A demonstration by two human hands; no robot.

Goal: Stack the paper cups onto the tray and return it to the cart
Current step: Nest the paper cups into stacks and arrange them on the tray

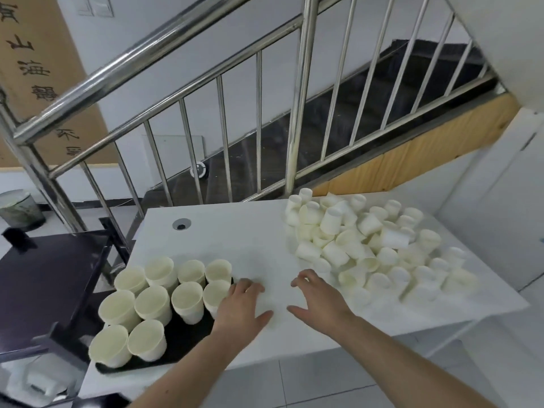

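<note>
You stand at a white table [235, 240] set against a steel stair railing [182, 101]. Both your bare arms reach forward over its near edge.

Your left hand [241, 304] lies palm down, fingers loosely spread, holding nothing. Its fingertips sit just beside the right edge of a black tray [188, 340]. Whether they touch the tray or the nearest cup, you cannot tell.

Your right hand [318, 298] hovers over bare tabletop to the right of the left one, fingers spread and slightly bent, also holding nothing. It is near the loose cups but apart from them.

The tray rests on the near left corner of the table. Upright stacks of pale paper cups [153, 301] stand on it, mouths up, packed close in rows; about ten stacks show.

On the far right of the table lies a large jumbled heap of loose cups [374, 245], most on their sides or upside down.

Left of the table stands a dark cart [44, 284], its top shelf level with the tray's left end. Beyond it, on the floor at far left, is a mesh bin [19, 210].
</note>
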